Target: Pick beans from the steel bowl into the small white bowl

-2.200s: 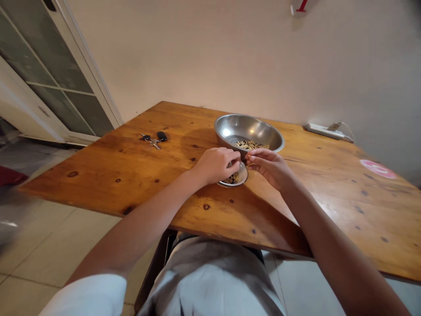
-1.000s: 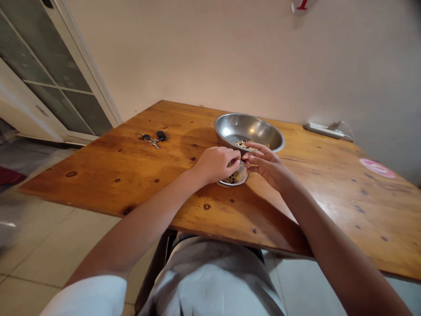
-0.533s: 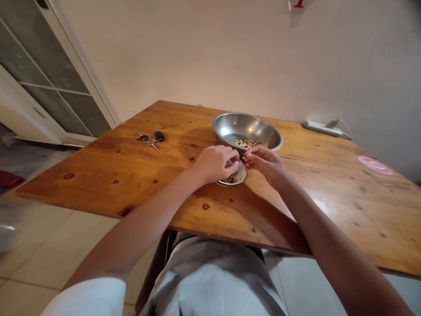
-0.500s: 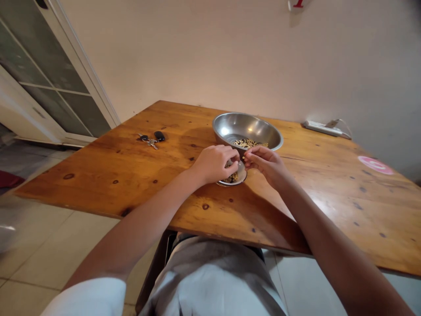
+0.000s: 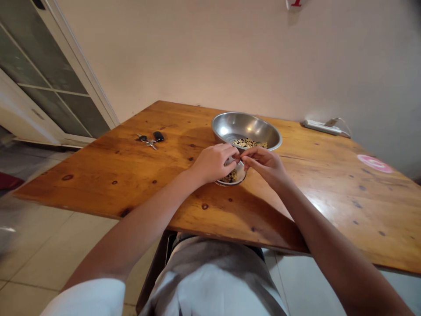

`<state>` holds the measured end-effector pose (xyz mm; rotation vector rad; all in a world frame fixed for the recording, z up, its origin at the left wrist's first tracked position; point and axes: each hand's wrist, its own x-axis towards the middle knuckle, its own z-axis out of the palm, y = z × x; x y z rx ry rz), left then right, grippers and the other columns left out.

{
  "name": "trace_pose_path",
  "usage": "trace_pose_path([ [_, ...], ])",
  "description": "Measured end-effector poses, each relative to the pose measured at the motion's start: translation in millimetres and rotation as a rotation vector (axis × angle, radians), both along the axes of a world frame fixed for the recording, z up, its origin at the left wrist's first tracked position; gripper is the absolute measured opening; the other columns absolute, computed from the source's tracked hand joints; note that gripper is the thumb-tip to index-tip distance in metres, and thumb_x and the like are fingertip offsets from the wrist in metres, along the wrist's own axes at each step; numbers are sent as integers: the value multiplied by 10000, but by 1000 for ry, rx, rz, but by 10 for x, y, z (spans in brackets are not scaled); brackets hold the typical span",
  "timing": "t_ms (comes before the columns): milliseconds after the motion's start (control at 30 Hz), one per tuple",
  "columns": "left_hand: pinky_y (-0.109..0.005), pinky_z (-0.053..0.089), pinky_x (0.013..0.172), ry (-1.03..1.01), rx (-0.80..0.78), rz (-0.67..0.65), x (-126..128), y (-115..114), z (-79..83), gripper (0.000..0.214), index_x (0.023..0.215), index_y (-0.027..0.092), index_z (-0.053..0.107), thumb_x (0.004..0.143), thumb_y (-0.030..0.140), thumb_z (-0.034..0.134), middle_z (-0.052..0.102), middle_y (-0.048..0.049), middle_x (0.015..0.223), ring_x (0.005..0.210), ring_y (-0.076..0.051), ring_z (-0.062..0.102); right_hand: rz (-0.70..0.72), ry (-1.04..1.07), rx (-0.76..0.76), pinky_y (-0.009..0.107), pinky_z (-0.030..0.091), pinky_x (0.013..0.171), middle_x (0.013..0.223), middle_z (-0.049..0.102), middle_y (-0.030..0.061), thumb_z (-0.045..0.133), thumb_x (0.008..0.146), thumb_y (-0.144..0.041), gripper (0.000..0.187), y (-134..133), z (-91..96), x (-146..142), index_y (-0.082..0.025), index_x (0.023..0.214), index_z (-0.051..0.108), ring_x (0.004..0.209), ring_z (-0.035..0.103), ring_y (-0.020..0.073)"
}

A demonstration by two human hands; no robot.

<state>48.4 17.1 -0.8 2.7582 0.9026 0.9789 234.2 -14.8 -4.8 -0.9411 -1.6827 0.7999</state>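
Note:
A small steel dish (image 5: 230,184) holding mixed grains (image 5: 228,177) sits on the pine table (image 5: 108,180), just in front of a large steel bowl (image 5: 246,128). More dark and pale grains (image 5: 250,142) lie in the bottom of the large bowl. My left hand (image 5: 213,163) curls over the dish, with its fingers at the far rim. My right hand (image 5: 263,161) comes in from the right, its fingertips pinched together above the dish and touching my left fingers. Anything in the pinch is hidden.
A car key fob and keys (image 5: 150,141) lie to the left of the bowl. A white power strip (image 5: 321,127) stands by the wall, and a pink round sticker (image 5: 375,163) is on the right of the table. A glazed door (image 5: 49,74) stands at the left.
My right hand has moved from over the large bowl's rim to above the small dish, its spread fingers drawn into a pinch. The view has tilted slightly.

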Motion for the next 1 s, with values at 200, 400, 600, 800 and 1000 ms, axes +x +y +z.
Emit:
trace_pose_path([
  [200, -270, 455, 741, -42, -94, -46, -10, 23, -14, 170, 952, 195, 614, 794, 225, 558, 659, -10, 931, 828, -154, 608, -7, 45, 25, 210, 470, 564, 714, 613, -23, 651, 807, -228, 38, -17, 5, -10, -193, 819, 643, 585, 558, 66],
  [400, -274, 457, 759, -62, -123, -70, -9, 42, -34, 141, 904, 193, 645, 818, 256, 553, 670, -18, 883, 809, -153, 612, 8, 57, 37, 218, 461, 560, 691, 602, -25, 646, 808, -233, 48, -15, 11, -13, -188, 819, 633, 583, 553, 71],
  [600, -282, 450, 728, -29, -96, -29, -3, 81, -51, 189, 851, 178, 668, 854, 328, 553, 687, -35, 830, 803, -173, 619, -71, 44, 71, 250, 489, 625, 759, 623, -11, 625, 816, -286, 124, -10, 6, -8, -207, 911, 616, 639, 584, 93],
  [800, -290, 445, 750, 13, -74, 33, -20, 69, -43, 186, 873, 197, 671, 866, 311, 525, 697, -28, 865, 825, -177, 620, -495, -451, 49, 270, 520, 633, 886, 657, 40, 359, 927, -375, 297, 323, 127, 133, -204, 1083, 545, 754, 641, 140],
  [1000, -315, 449, 767, 50, -79, 66, -44, 70, -39, 223, 886, 201, 678, 875, 338, 502, 704, -38, 879, 836, -198, 622, -557, -848, -91, 366, 486, 810, 949, 686, 88, 536, 871, -318, 221, 871, 330, 269, -188, 1014, 643, 935, 627, 237],
])
